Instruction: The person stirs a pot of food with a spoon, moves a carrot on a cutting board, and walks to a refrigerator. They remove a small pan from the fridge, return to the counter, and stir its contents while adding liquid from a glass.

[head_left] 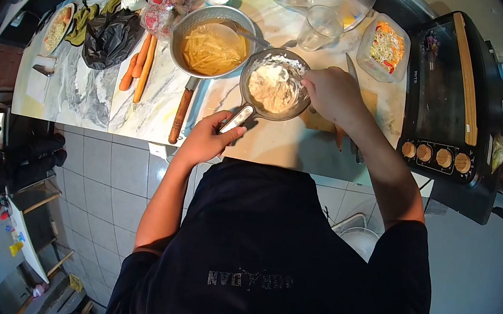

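My left hand (208, 140) is closed around the pale handle (238, 119) of a small dark pan (274, 116) near the counter's front edge. Inside the pan lies a thick, lumpy cream-coloured mixture (271, 88), with white powder along the far side. At the pan's right rim, my right hand (333, 93) is closed with fingers pinched together. Whatever it grips is hidden by the fingers. Just left of the pan stands a metal pot (177, 62) holding pale cut strips (208, 48) in yellowish liquid.
A wooden-handled utensil (182, 111) and carrots (142, 68) lie on the left. Under my right forearm are a cutting board (368, 101) and knife (351, 67). Behind stand a clear cup (320, 30) and a tub of shredded vegetables (367, 61). A toaster oven (442, 86) borders the right.
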